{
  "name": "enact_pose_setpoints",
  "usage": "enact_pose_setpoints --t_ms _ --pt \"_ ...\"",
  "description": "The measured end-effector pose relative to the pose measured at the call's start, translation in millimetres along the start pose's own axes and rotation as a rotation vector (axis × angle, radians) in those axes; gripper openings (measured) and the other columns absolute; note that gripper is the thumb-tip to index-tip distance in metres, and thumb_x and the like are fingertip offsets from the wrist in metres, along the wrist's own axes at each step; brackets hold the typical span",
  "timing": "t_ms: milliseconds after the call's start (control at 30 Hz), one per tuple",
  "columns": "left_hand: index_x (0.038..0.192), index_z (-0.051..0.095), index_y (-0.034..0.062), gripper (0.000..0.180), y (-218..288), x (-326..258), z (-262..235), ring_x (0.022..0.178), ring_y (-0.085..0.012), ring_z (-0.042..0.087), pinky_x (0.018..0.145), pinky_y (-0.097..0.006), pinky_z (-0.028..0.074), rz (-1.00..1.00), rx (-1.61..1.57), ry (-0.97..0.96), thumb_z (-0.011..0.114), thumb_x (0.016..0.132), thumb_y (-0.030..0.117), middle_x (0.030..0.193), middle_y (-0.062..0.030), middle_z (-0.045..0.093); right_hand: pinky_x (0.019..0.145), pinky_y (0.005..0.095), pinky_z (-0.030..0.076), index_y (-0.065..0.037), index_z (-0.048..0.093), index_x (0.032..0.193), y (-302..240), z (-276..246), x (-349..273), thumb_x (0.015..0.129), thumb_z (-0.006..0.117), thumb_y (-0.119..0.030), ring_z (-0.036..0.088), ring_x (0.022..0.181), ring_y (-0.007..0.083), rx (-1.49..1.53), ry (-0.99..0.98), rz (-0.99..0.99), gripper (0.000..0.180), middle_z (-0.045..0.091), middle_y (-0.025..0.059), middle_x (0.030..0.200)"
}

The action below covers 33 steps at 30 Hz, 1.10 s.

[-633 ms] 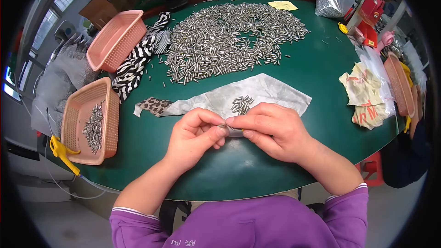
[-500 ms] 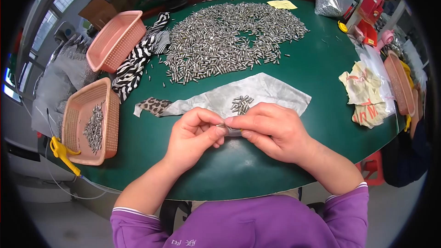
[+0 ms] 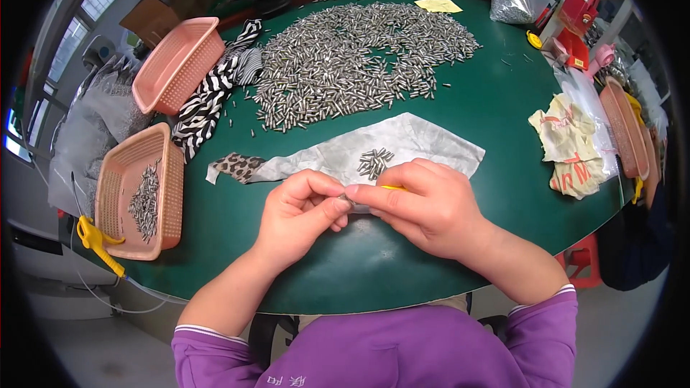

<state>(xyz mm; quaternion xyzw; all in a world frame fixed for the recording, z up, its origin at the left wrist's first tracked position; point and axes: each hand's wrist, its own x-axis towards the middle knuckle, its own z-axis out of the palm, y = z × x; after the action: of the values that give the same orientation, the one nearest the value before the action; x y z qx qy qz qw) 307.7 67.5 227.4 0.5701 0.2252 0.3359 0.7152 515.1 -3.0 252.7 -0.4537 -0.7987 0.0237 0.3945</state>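
Over the near edge of a grey-white cloth [image 3: 424, 142], my two hands meet fingertip to fingertip. My left hand [image 3: 293, 221] is closed in a pinch on a small metal pin [image 3: 346, 200], mostly covered by the fingers. My right hand [image 3: 440, 205] is curled shut around a slim yellow thing [image 3: 393, 187]; only a short piece shows above the fingers, so its kind is hidden. The right index fingertip touches the pin. Just beyond my hands, a small heap of silvery metal pins [image 3: 375, 163] lies on the cloth.
A broad pile of metal pins [image 3: 323, 72] covers the far green table [image 3: 323, 280]. At left stand a pink basket [image 3: 176, 65], a basket holding pins [image 3: 106, 187] and a yellow air gun [image 3: 97, 241]. Crumpled yellowish paper [image 3: 564, 136] lies at right.
My right fingers have rolled and moved slightly left against the pin. The yellow thing now shows above the right index finger, where before it peeped out below. The left hand holds nearly still.
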Motion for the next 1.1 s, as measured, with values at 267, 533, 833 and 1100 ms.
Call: enact_pose_setpoints --t_ms 267,533,833,1100 --pt "0.095 0.058 0.0027 0.009 -2.3 1.0 -1.7 0.073 -0.0119 0.061 0.064 -0.024 0.052 0.031 -0.059 -0.020 0.064 0.089 0.003 0.090 -0.0074 0.063 0.059 0.0312 0.050 -0.014 0.069 0.109 0.9 -2.2 2.2 0.072 0.070 -0.003 0.061 0.070 0.0205 0.078 0.063 0.062 0.039 0.063 0.0039 0.083" --pt "0.095 0.058 0.0024 0.011 -2.3 1.9 0.1 0.073 -0.0118 0.061 0.063 -0.024 0.052 0.053 -0.065 0.001 0.065 0.087 0.000 0.091 -0.0072 0.062 0.063 0.0311 0.052 -0.012 0.069 0.108 -2.9 2.5 -1.8 0.075 0.070 -0.003 0.064 0.074 0.0207 0.212 0.001 0.110 0.035 0.065 0.0059 0.083" --pt "0.096 0.060 0.0024 0.006 2.1 -0.4 2.5 0.071 -0.0088 0.060 0.064 -0.022 0.051 -0.012 0.053 -0.036 0.062 0.090 0.002 0.086 -0.0048 0.063 0.058 0.0299 0.048 -0.017 0.069 0.109 -2.1 -1.9 0.6 0.071 0.071 -0.007 0.060 0.069 0.0184 -0.096 0.046 -0.001 0.040 0.062 0.0015 0.081" --pt "0.098 0.060 0.0019 0.006 -1.8 0.7 -0.8 0.073 -0.0097 0.060 0.065 -0.023 0.051 0.023 0.037 -0.078 0.057 0.094 0.005 0.088 -0.0060 0.063 0.058 0.0307 0.049 -0.015 0.069 0.110 1.0 -2.3 0.4 0.069 0.070 -0.004 0.061 0.069 0.0194 -0.058 0.077 0.005 0.042 0.062 0.0024 0.082"
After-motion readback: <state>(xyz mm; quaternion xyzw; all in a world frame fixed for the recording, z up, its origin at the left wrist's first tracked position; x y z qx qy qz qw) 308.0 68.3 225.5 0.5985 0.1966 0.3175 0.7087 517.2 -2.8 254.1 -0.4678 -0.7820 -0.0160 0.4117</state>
